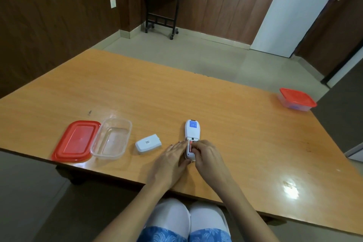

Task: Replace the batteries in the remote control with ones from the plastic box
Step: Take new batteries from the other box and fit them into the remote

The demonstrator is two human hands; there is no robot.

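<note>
The white remote control [192, 129] lies face down near the table's front edge, its battery bay uncovered. A red battery [190, 146] sits in the bay. My left hand [172, 158] holds the remote's near end from the left, fingers along its side. My right hand [206, 155] has its curled fingertips on the battery from the right. The remote's white battery cover [148, 143] lies loose to the left. Further left stands the clear plastic box [111, 138], open and looking empty, with its red lid [75, 141] beside it.
A second plastic box with a red lid on [297, 99] stands at the table's far right corner, something blue inside. The wooden table [157, 94] ends just before my knees. A small dark side table with a potted plant stands by the far wall.
</note>
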